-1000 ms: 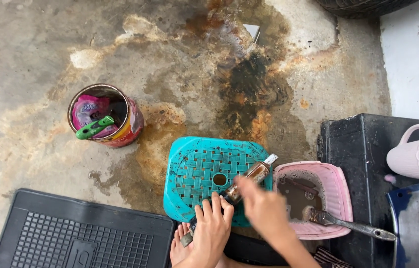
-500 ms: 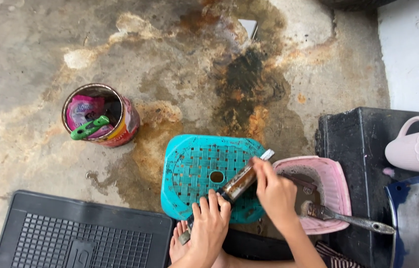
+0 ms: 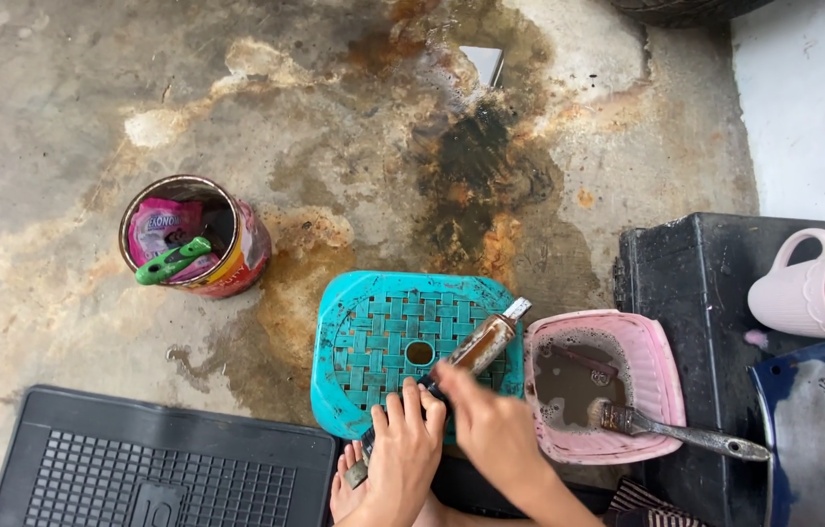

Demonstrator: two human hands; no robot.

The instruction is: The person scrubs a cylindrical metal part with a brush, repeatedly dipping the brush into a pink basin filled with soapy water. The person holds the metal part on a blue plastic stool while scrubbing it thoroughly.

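Over turquoise stool (image 3: 373,332), both hands (image 3: 452,439) gripping rusty tool (image 3: 476,349), pink basin (image 3: 661,376) holding brown liquid, brush (image 3: 676,431)

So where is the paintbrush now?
In the head view, the paintbrush lies at the right, bristles in the pink basin, handle pointing right toward the black box.

stool (image 3: 383,332) centre | can (image 3: 196,236) left | basin (image 3: 661,390) right | mat (image 3: 139,468) lower-left

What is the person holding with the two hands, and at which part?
Both hands grip one long rusty metal bar lying over the turquoise stool. The left hand clasps its lower end; the right hand holds near the middle. The upper end is free.
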